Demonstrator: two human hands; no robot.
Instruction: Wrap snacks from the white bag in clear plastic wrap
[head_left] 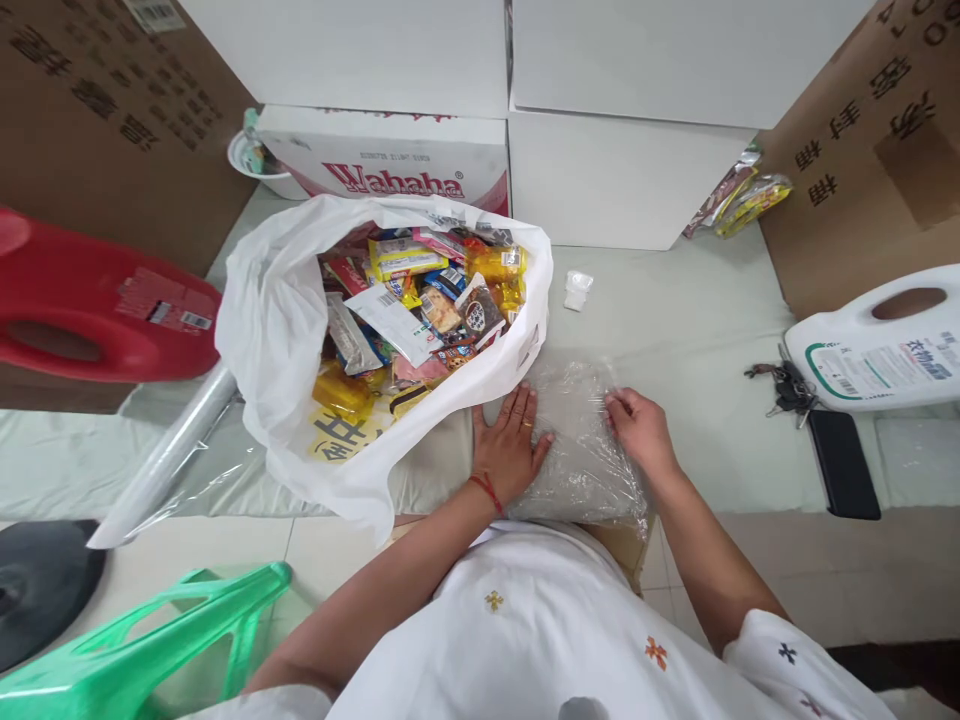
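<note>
A sheet of clear plastic film (574, 445) lies crinkled on the pale cloth surface in front of me. My left hand (508, 448) rests flat at its left edge, fingers stretched out and palm down. With fingertips pinched together, my right hand (641, 425) grips the film's right edge. Just beyond my left hand stands a white plastic bag (262, 290), its mouth wide apart. Inside are many small wrapped snacks (420, 300) in mixed colours. A small white packet (577, 288) lies beyond the film.
White boxes (600, 170) and a Wahaha carton (390, 165) line the back. At left are a red jug (112, 300), a roll of clear film (165, 455) and a green stool (150, 640). A white detergent jug (885, 340), keys (789, 385) and a phone (844, 465) lie right.
</note>
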